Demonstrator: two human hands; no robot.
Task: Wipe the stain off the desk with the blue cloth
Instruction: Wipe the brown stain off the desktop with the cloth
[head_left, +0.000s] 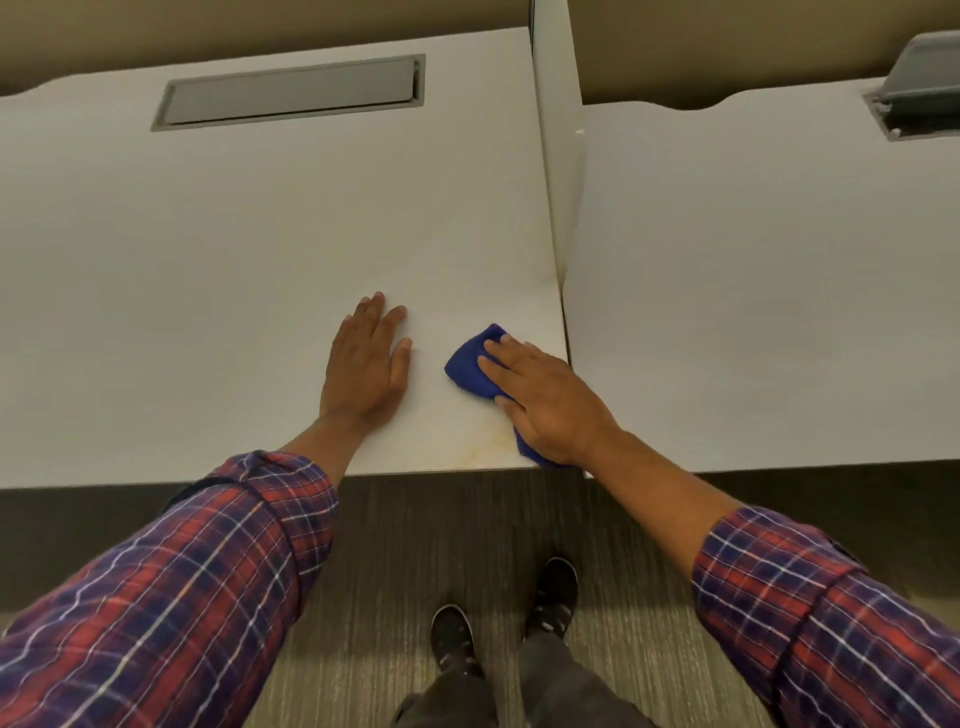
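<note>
The right hand (545, 405) lies flat on the blue cloth (470, 366), fingers spread and pressing it down onto the white desk (234, 234) rather than gripping it. The cloth is bunched; part shows ahead of the fingers, and a corner pokes out under the wrist at the desk's front edge. It sits near the desk's right front corner, just beside the seam with the neighbouring desk (753, 286).

The left hand (366, 364) rests palm down on the desk, open and holding nothing, near the cloth but apart from it.

The stain (485, 439) is a faint yellowish smear (pale enough to miss at first glance) close to the front edge, between the two hands and touching the cloth's near side.

A white divider (558, 156) stands upright between the desks. A grey cable hatch (291, 93) is set flush into the far part of the desk. Both sleeves (171, 597) are plaid, rolled above the wrists. Below, two dark shoes (452, 636) stand on a grey striped floor (374, 545).
</note>
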